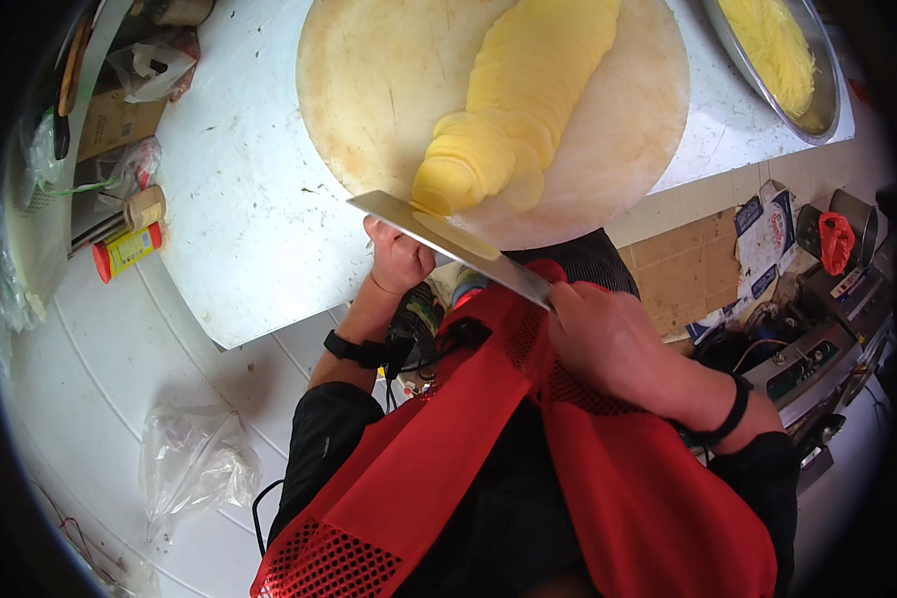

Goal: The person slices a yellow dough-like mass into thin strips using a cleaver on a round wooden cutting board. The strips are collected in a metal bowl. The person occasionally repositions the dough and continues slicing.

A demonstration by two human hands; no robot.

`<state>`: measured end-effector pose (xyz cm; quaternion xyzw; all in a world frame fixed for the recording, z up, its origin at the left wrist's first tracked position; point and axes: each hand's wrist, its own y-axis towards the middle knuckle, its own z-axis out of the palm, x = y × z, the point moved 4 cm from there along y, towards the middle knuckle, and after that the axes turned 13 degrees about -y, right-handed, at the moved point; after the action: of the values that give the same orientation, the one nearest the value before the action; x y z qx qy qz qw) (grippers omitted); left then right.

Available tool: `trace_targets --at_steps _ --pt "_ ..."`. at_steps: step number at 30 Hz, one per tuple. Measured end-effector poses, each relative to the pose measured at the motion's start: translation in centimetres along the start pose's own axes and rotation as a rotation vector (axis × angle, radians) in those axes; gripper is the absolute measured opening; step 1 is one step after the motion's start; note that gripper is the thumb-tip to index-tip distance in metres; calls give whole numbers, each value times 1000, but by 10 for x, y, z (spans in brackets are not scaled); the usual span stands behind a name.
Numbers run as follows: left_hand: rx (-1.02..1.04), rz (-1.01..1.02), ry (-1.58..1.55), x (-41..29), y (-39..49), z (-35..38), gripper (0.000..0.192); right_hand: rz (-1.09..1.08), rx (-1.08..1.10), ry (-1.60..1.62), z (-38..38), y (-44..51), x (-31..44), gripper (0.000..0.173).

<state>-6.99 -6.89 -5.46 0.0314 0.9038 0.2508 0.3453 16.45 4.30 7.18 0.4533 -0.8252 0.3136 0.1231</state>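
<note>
My right hand (605, 340) grips the handle end of a wide metal cleaver (463, 250), whose blade slants up to the left along the near edge of a round cutting board (374, 97). A thin yellow slice clings to the blade. Just beyond it, a long overlapping row of thin yellow slices, apparently potato (538, 82), runs across the board, with a few loose slices fanned at its near end. My left hand (400, 254) is curled at the far end of the blade, partly behind it; whether it holds anything is hidden.
At the upper right, a metal bowl (830, 112) holds yellow shreds (774, 56). The board rests on a white tabletop (247, 187). A red-lidded yellow container (128, 252) lies beyond the table's left edge. Flattened cardboard (684, 273) and metal equipment (811, 366) stand at the right.
</note>
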Motion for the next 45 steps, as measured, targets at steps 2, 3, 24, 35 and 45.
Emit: trace_targets --at_steps 2,3,24,35,45 --pt "-25 -96 -106 5 -8 4 10 -19 -6 -6 -10 -15 1 8" --pt "-32 -140 -169 7 -13 6 11 -23 5 -23 -13 -21 0 9" --pt "16 35 -40 -5 6 -2 23 5 107 37 8 19 -3 10" --pt "-98 40 -5 -10 4 2 22 28 28 95 11 38 -23 11" --pt "-53 -18 8 -15 3 0 28 174 -376 181 -36 -5 -23 16"
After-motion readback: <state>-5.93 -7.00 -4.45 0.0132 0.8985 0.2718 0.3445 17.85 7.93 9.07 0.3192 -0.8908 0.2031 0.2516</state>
